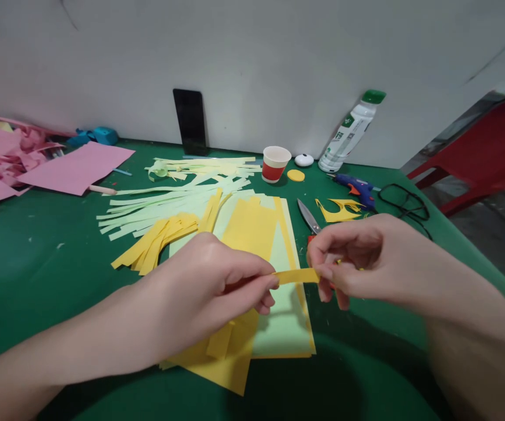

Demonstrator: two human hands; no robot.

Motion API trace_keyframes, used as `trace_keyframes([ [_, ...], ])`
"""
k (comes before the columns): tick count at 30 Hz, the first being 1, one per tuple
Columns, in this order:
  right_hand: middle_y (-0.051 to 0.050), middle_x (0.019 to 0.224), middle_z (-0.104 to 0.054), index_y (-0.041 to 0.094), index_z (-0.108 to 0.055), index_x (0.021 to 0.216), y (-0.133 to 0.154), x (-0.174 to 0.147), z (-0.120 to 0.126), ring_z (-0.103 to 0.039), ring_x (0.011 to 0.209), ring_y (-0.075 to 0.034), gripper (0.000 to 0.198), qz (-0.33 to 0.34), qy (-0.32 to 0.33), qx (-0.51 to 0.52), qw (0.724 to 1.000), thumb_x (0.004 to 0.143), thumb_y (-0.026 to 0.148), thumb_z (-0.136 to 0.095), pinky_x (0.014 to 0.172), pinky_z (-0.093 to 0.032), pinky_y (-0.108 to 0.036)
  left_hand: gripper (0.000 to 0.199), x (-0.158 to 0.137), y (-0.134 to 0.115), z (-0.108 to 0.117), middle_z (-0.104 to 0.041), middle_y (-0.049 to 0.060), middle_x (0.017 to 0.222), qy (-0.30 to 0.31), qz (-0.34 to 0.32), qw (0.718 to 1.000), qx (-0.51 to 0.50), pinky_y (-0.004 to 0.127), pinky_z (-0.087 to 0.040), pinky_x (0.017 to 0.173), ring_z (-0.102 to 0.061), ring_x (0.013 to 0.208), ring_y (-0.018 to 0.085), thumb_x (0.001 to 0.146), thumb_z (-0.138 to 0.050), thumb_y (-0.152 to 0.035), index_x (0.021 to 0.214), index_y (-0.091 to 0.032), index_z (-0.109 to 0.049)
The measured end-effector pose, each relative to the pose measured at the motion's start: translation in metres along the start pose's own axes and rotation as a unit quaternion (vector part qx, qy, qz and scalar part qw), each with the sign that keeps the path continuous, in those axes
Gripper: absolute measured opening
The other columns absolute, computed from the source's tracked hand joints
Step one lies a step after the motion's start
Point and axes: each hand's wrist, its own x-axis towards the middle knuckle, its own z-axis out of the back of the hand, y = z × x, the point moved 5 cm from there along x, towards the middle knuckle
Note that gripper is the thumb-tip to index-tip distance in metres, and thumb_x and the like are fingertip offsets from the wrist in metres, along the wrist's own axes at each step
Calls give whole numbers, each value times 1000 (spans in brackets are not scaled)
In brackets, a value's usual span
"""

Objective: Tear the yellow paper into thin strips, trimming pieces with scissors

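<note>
A short yellow paper strip (297, 276) is stretched between my two hands above the sheets. My left hand (217, 286) pinches its left end between thumb and fingers. At the other end, the thumb and forefinger of my right hand (362, 257) grip the strip, the remaining fingers curled. Beneath lie pale green sheets (281, 333) with yellow sheets (250, 225) on and under them. A bundle of yellow strips (158, 242) fans out beyond my left wrist. Scissors (308, 216) rest just past my right hand, their handles partly hidden by it.
Pale green strips (147, 207) spread behind the sheets. A paper cup (276, 164), a yellow disc (296, 175), a white case (304, 159), a bottle (349, 131) and a phone (190, 121) stand or lie near the wall. A corded glue gun (358, 190) lies right; pink paper (79, 166) left.
</note>
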Motion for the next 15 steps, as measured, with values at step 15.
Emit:
trace_keyframes([
  [15, 5, 48, -58, 18, -63, 59, 33, -13, -15, -48, 43, -2, 21, 233, -82, -160, 956, 77, 14, -55, 42, -37, -10, 18, 3, -3, 2, -69, -2, 62, -66, 6, 997, 37, 13, -36, 43, -55, 48, 5, 83, -53, -20, 79, -16, -69],
])
